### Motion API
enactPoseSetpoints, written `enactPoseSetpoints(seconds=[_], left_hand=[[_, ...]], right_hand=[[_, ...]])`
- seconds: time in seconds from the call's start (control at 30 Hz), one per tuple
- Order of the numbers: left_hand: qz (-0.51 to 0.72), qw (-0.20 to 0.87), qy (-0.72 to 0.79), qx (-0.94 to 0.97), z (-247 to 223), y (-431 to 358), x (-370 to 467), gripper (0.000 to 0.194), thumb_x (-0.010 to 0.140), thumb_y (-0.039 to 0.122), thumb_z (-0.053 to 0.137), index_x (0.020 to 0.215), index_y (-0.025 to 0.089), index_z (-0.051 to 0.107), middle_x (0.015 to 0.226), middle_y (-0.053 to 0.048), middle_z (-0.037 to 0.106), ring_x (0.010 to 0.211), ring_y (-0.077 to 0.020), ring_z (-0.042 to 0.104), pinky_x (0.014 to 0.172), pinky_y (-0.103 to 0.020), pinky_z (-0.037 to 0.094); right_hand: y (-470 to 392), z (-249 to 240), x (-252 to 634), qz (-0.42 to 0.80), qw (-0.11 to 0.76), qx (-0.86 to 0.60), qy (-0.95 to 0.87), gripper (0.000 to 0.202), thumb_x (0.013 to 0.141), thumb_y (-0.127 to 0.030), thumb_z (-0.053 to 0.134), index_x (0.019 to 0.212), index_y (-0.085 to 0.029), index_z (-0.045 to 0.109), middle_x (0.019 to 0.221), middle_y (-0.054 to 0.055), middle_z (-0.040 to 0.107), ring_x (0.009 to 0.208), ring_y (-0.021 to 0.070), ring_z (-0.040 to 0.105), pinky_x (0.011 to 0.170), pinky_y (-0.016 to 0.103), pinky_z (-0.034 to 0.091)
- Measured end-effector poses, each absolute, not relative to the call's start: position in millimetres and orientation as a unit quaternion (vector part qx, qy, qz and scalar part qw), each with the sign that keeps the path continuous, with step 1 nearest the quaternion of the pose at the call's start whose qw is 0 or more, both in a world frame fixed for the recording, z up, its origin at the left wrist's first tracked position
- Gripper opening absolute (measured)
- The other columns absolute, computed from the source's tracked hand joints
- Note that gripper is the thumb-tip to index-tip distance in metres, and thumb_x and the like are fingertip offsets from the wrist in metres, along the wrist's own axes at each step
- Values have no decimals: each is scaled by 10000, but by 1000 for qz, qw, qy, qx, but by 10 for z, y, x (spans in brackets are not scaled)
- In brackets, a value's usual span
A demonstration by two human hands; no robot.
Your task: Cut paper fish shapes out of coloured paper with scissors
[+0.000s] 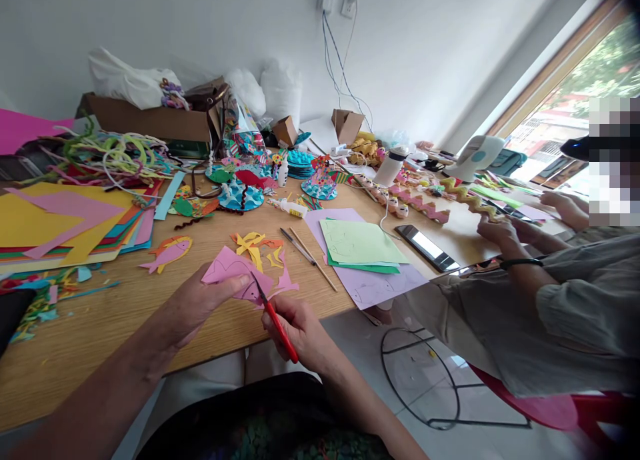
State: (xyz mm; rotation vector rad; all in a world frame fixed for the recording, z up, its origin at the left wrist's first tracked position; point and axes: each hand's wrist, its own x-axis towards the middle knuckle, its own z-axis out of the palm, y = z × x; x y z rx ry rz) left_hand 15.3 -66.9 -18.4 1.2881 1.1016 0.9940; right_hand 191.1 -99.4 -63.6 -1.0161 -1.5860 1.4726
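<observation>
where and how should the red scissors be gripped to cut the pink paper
The red scissors are probably best gripped by the handles, from the near right, as the right hand holds them: the handles slant down toward the person, while the blades point away, at the pink paper in the left hand.

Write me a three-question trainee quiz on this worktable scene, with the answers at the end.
1. Which hand grips the red-handled scissors?
2. True or false: the green sheets lie underneath the purple paper.
3. Fill in: the drawn-on paper held in the left hand is ____ in colour.

Key:
1. The right hand.
2. False: the green sheets lie on top of the purple paper.
3. Pink.
</observation>
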Motion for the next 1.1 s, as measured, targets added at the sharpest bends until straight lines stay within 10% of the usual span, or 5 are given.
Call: enactPoseSetpoints(seconds=[1.1], left_hand=[[387, 539, 479, 575, -243, -642, 133, 251, 744, 400, 648, 842, 186, 736, 849, -50, 771, 906, -289, 668, 824, -366, 529]], right_hand=[[-997, -622, 1908, 561, 362, -400, -629, 375, 864, -461, 559, 633, -198, 425, 532, -50, 406, 498, 87, 374, 469, 198, 293]])
